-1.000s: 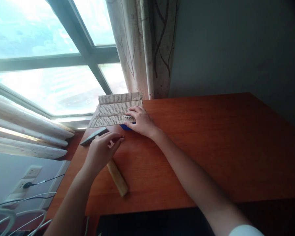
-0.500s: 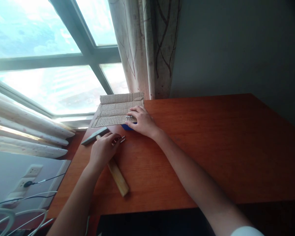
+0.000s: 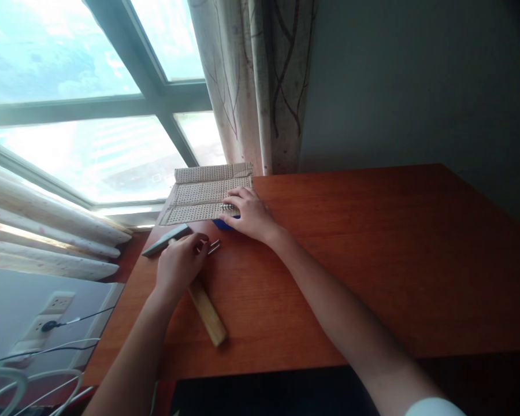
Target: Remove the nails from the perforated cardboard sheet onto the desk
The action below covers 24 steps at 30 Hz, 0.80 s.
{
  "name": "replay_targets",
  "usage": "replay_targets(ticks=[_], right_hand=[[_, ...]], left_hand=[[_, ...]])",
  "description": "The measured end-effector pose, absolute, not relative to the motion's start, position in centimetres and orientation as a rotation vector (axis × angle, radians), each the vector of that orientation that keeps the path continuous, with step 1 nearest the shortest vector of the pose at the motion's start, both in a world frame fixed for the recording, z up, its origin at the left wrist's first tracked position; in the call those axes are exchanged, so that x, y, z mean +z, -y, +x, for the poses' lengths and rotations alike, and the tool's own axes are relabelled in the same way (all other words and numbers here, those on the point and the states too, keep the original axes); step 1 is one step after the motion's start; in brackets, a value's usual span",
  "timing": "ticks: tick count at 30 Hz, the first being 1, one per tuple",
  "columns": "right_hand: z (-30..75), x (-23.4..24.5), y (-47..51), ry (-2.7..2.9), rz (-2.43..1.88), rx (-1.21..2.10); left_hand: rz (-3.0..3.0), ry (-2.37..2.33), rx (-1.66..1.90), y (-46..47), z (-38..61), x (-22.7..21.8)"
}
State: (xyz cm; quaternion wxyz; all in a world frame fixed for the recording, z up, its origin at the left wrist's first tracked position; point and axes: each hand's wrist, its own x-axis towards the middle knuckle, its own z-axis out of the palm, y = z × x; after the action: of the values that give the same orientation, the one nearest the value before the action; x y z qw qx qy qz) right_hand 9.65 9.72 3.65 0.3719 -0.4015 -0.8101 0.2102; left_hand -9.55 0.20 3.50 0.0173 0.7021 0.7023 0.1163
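My left hand [image 3: 178,264] lies curled on the wooden table [image 3: 372,248], over the upper part of a hammer. Its fingertips pinch a few small metal nails [image 3: 214,247] that stick out toward the right. The hammer's wooden handle [image 3: 208,315] shows below the hand and its dark metal head [image 3: 164,240] above it. My right hand [image 3: 248,214] presses on the near edge of a tan perforated sheet [image 3: 199,193], fingers together. A small blue object [image 3: 222,224] peeks out under that hand. Something small and metallic sits at its fingertips.
The sheet lies at the table's far corner against a patterned curtain [image 3: 260,86] and a large window [image 3: 91,115]. A dark wall rises behind the table. Wall sockets [image 3: 47,315] and white cables [image 3: 34,381] sit beyond the table's left edge.
My left hand's fingers, stretched toward the nails a second ago, have curled in and drawn the nails slightly closer. The right hand has stayed on the sheet.
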Motion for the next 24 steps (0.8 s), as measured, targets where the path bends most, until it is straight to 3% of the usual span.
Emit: replay_targets(ticks=[24], right_hand=[[9.7, 3.6, -9.8, 2.083, -1.032, 0.525]], left_hand=[[2.28, -2.044, 0.576, 0.0, -10.2, 3.8]])
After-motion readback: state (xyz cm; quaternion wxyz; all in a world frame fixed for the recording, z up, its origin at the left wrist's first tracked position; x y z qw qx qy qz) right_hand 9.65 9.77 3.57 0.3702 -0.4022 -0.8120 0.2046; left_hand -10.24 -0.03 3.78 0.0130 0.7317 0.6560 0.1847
